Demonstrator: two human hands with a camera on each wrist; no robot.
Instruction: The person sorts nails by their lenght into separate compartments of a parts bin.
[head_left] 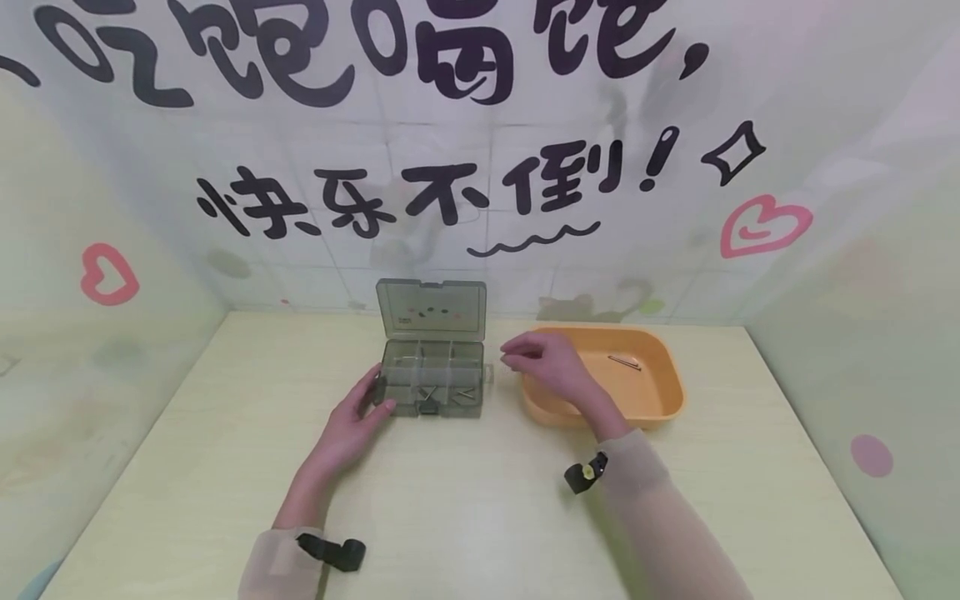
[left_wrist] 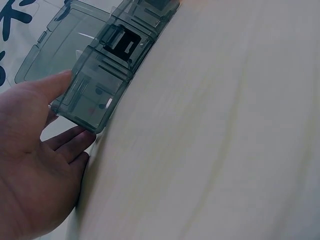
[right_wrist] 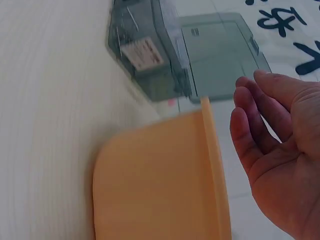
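A clear grey compartment box (head_left: pixel 432 377) stands on the table with its lid (head_left: pixel 432 310) raised at the back. Small metal screws (head_left: pixel 465 394) lie in its front compartments. My left hand (head_left: pixel 352 429) grips the box's left end, thumb at the front corner and fingers along the side; the left wrist view shows this hand (left_wrist: pixel 40 145) close up. Over the left rim of the orange tray (head_left: pixel 660 400) hovers my right hand (head_left: pixel 551 364), fingers loosely bent toward the thumb. Nothing shows between its fingertips in the right wrist view. A few long screws (head_left: pixel 624 362) lie in the tray.
The pale wooden table (head_left: pixel 465 500) meets a wall panel (head_left: pixel 337 275) with printed lettering behind the box and tray. Side panels stand at left and right. A latch tab (head_left: pixel 489 372) juts from the box's right side, toward the tray.
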